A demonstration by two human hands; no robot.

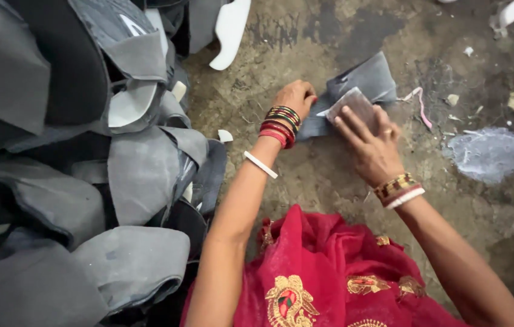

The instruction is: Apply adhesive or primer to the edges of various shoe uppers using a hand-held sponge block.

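My left hand (296,97) is curled shut, pinning down the left end of a grey cut piece (366,82) on the concrete floor (323,175). My right hand (371,142) lies on top, fingers wrapped around a small greyish rubbing block (354,104), pressing it onto the piece's near edge. The piece sits mid-floor, just right of the heap of grey cut pieces (87,181). Pale powder patch (492,154) lies well apart to the right. Red cloth (323,272) covers my lap.

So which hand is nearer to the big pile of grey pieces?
Left. The left hand presses the grey piece on the floor, on the side towards the pile. The right hand is farther away.
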